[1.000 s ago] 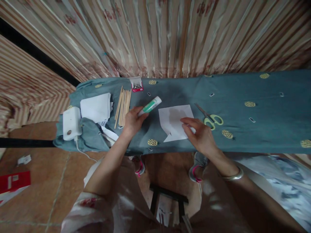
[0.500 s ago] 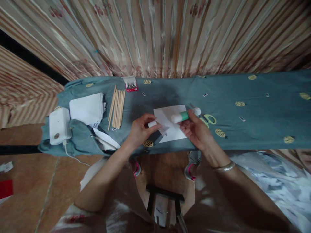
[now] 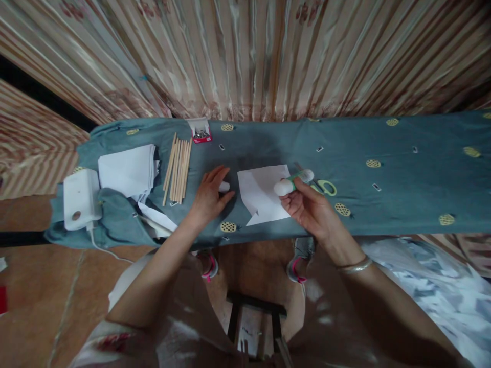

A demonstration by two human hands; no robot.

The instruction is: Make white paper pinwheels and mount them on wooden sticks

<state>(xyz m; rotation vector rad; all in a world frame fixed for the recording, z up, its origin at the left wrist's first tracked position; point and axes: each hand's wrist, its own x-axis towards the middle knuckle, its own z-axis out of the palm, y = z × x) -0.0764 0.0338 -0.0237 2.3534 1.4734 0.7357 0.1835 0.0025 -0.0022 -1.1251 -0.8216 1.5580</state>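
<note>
Head view: the glue stick (image 3: 293,182) is just right of centre frame, gripped in the right hand (image 3: 307,207), with its white end over the right edge of the white paper (image 3: 261,197) on the teal cloth (image 3: 402,194). Left of the paper, the left hand (image 3: 209,197) lies on the cloth, fingers at a small white cap (image 3: 224,187); whether it pinches it, I cannot tell. Green-handled scissors (image 3: 326,187) lie just right of the glue. Wooden sticks (image 3: 177,168) lie further left.

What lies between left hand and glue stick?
Head view: white paper sheet on the cloth, plus a small white cap at the left hand; right hand grips the glue stick.
</note>
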